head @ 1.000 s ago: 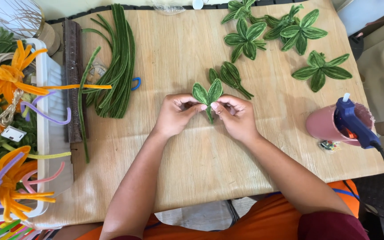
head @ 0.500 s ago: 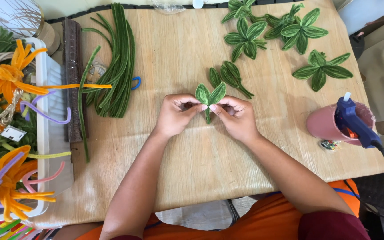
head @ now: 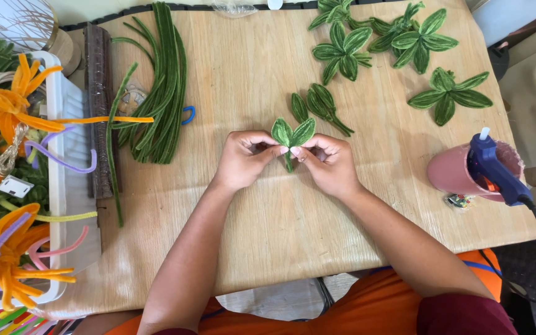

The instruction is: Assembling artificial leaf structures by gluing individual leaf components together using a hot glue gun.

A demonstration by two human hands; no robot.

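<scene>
Surface: wooden table (head: 268,248) with a pale grain, seen from above; it fills most of the view, and the person sits at its near edge in orange clothing.
Left side: white tray (head: 69,186) at the table's left edge, crowded with orange pipe-cleaner flowers (head: 4,108), with purple, pink and yellow stems spilling over its rim.
Stem pile: bundle of green pipe cleaners (head: 162,93) lying lengthwise on the table's left half, just right of a dark brown strip (head: 97,111) that runs beside the tray.
Finished pieces: three leaf clusters (head: 420,40) lie spread across the far right of the table, well apart from the hands; a smaller leaf sprig (head: 321,105) lies just beyond the hands.
Tool: blue glue gun (head: 491,167) standing nose-up in a pink cup (head: 451,174) near the right edge, its black cord trailing off the table.
Left hand (head: 246,158): fingers curled, thumb and fingertips pinched on the left side of the leaf pair.
Right hand (head: 327,162): likewise closed, fingertips pinching the right side at the stem.
Held thing: leaf pair (head: 293,133), two green leaves fanned in a V between both hands, over the table's middle, its short stem pointing toward the person.
</scene>
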